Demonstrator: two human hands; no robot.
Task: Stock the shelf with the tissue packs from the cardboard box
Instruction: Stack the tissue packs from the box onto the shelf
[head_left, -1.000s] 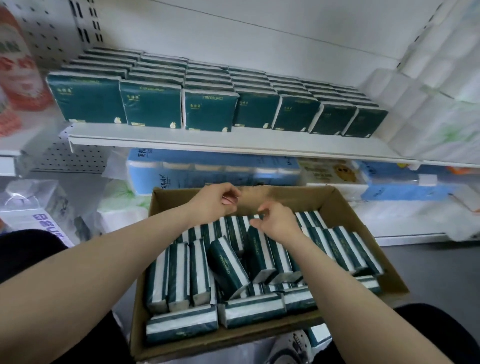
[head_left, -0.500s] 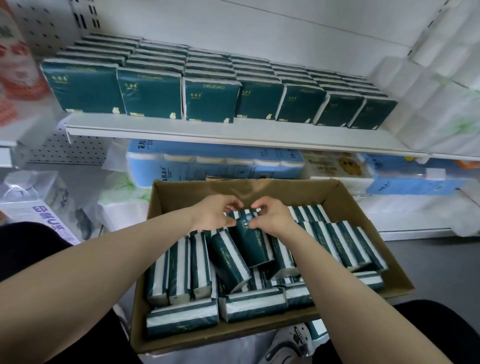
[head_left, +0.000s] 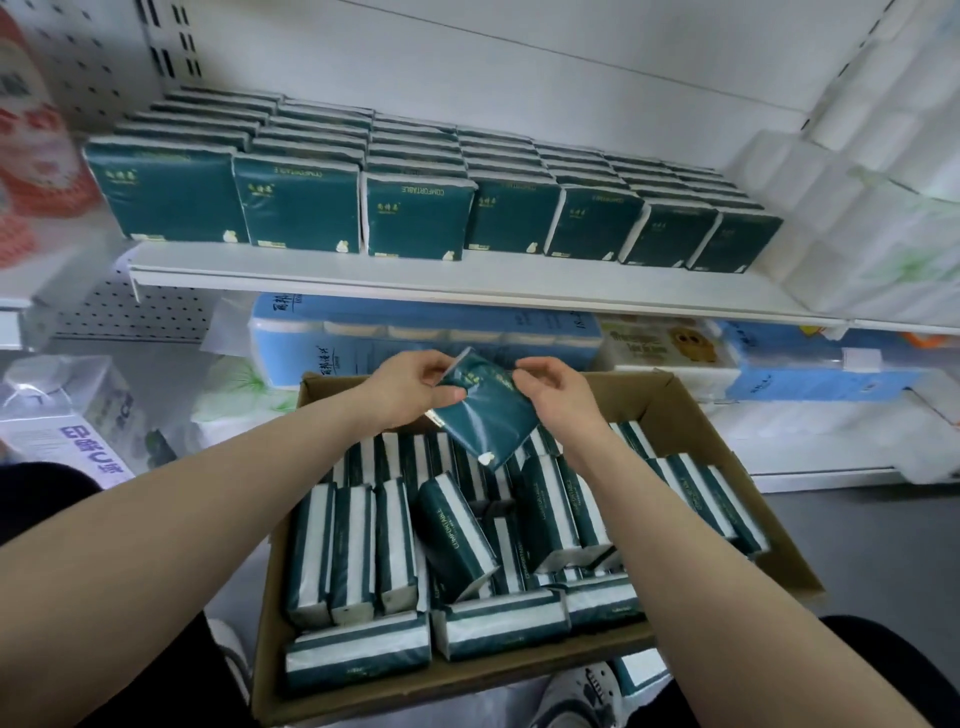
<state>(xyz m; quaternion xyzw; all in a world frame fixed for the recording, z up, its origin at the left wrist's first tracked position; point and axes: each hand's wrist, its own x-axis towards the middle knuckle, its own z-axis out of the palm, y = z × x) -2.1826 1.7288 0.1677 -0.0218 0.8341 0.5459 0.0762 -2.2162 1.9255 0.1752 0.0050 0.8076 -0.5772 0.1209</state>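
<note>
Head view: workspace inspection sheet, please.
surface: shelf white, rows of green packs standing on it, front strip bare.
job's things: box open, full of loose packs, some tilted; one held pack above them, tilted.
clutter: nothing seen.
grips: left grip and right grip both pinch the held pack's upper edge.
cables: nothing seen.
surroundings: blue packs on the level below; white rolls at right; pegboard at left.

The left hand (head_left: 410, 387) and right hand (head_left: 558, 395) are bare, like both forearms (head_left: 208, 519). Black trousers (head_left: 883, 665) cover the legs; the shoes (head_left: 576, 696) are white with dark markings.
</note>
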